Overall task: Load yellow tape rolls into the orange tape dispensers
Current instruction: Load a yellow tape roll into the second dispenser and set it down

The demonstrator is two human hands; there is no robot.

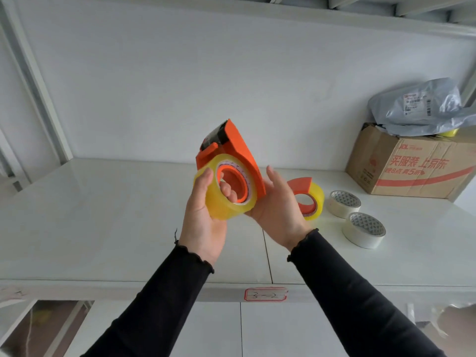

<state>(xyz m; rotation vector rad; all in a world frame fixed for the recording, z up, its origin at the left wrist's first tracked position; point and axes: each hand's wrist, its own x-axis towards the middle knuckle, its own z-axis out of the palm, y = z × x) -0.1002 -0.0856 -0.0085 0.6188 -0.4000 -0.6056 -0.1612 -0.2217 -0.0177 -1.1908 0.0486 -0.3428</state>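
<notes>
Item 1, left hand (203, 217): I see it held up above the middle of the white shelf (103, 215), clasping the yellow tape roll (226, 199), with the thumb on the roll's outer face and at least one fingertip hooked through the core.

Item 2, yellow tape roll: seated over the round hub of the orange dispenser (231, 155), in the air and well clear of the shelf surface. I judge it mounted or nearly so. I cannot tell whether the tape end is threaded up to the toothed blade at the top.

Item 3, right hand (280, 204): palm open, fingers spread, cupping the dispenser's back from beneath. It supports rather than pinches.

Item 4, second dispenser (309, 199): lying on the shelf just right of the right hand, partly hidden by it, with a yellow roll already on its hub. I count this one as loaded.

Item 5, two white tape rolls (345, 203), (364, 229): flat on the shelf toward the right edge, near each other, not part of the job.

Item 6, cardboard box (412, 166): at the back right corner, with a grey mailer bag (422, 109) on top. Something yellow (449, 132) peeks out under the bag, possibly another roll.

Tally: one dispenser done, one in hand close to finished. I see no further empty dispensers.
</notes>
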